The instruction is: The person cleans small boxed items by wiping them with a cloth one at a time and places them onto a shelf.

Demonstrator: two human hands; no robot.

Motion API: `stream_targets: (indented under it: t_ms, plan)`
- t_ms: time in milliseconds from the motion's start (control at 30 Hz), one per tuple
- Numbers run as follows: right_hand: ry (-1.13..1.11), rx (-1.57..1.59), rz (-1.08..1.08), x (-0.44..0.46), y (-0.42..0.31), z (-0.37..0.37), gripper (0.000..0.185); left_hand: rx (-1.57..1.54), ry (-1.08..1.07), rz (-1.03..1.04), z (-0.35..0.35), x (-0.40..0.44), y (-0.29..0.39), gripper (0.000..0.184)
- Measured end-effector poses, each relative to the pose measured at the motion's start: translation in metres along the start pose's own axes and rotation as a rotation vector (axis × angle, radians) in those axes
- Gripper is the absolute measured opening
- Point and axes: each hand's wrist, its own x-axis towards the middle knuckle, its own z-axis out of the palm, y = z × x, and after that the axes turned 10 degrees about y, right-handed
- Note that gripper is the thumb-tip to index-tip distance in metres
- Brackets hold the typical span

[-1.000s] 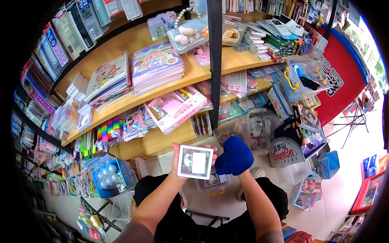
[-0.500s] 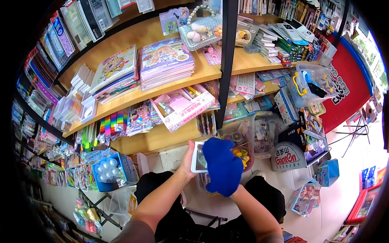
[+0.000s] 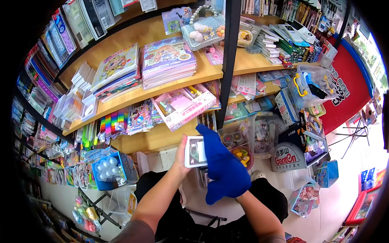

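A small white-framed flat box (image 3: 195, 152) with a dark, glossy face is held by my left hand (image 3: 180, 156), which grips its left edge. The blue cloth (image 3: 225, 170) hangs over my right hand and hides its fingers; only the wrist (image 3: 245, 197) shows below it. The cloth's left edge overlaps the right side of the box, and one corner of it points up above the box. Whether the fingers under the cloth are closed cannot be seen.
A wooden shelf (image 3: 121, 99) ahead bears stacked books (image 3: 168, 60) and a pink box (image 3: 184, 105). To the right stand clear bins (image 3: 263, 135) and a Ganten carton (image 3: 287, 157). A blue box (image 3: 113, 170) of clear balls is at the left.
The blue cloth has moved from beside the box to over its right side, then shifted lower, its corner now raised. The box has tilted slightly and shifted a little.
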Motion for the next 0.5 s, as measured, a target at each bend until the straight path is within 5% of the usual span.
stream_targets:
  t_ms: [33, 200, 367, 500]
  plan:
    - [0.024, 0.036, 0.058, 0.002, 0.004, -0.007, 0.055, -0.121, -0.276, -0.098, -0.007, 0.007, 0.007, 0.071]
    - [-0.043, 0.08, 0.486, -0.019, 0.054, -0.008, 0.056, 0.031, -0.295, -0.071, 0.002, 0.004, 0.001, 0.086]
    - [0.091, -0.193, 0.092, 0.008, 0.019, 0.02, 0.054, 0.241, -0.024, -0.009, 0.013, -0.006, -0.018, 0.067]
    - [0.034, -0.415, -0.007, 0.027, 0.006, 0.031, 0.053, 0.234, -0.106, 0.132, 0.006, 0.002, -0.013, 0.057]
